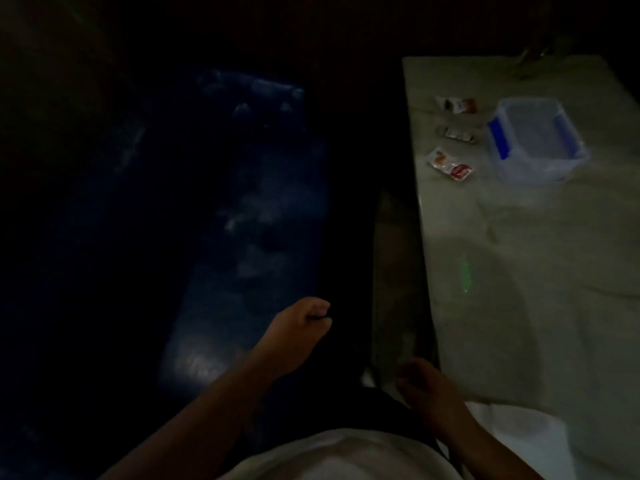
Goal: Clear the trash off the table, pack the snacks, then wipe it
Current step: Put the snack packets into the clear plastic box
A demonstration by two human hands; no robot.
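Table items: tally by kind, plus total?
Snack packets: 3, in a column: far, middle, near
Clear plastic container with blue clips: 1, open and empty, right of the packets
Total: 4
A dim object at the table's far edge is too dark to identify, so it is not counted.

The single head view looks steeply down, table (519,271) at right, dim floor left.

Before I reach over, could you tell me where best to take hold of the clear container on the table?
Probably by the long rim walls of the clear container, coming from above: it sits upright and open, lidless, with blue latches on its shorter ends, and the snack packets lie apart on its left.
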